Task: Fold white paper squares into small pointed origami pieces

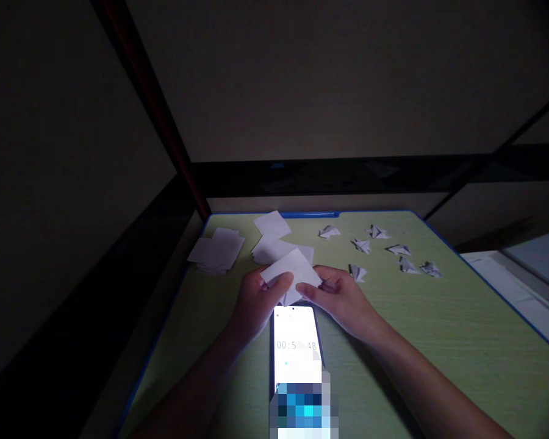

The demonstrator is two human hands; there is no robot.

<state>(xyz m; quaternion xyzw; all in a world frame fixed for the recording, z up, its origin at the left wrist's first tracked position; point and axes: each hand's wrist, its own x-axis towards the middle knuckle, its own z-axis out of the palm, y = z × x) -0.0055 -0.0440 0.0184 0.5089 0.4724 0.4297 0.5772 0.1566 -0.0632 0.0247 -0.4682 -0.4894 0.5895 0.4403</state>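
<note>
A square sheet of white paper (291, 268) is held up between both hands, just beyond the top of a lit phone. My left hand (261, 300) grips its left side, thumb on top and fingers beneath. On the right side, my right hand (341, 296) pinches the same paper with its thumb on the face. The lower edge of the sheet looks bent or folded near the thumbs, but the details are unclear. Under the hands lies the phone (295, 341), its bright screen showing timer digits and its lower part pixelated.
Stacks of white paper sit at the left (217, 250) and behind the hands (274, 250), with a loose sheet (272, 224) farther back. Several small folded paper pieces (360, 245) lie on the right of the green table (439, 329). Walls rise behind and left.
</note>
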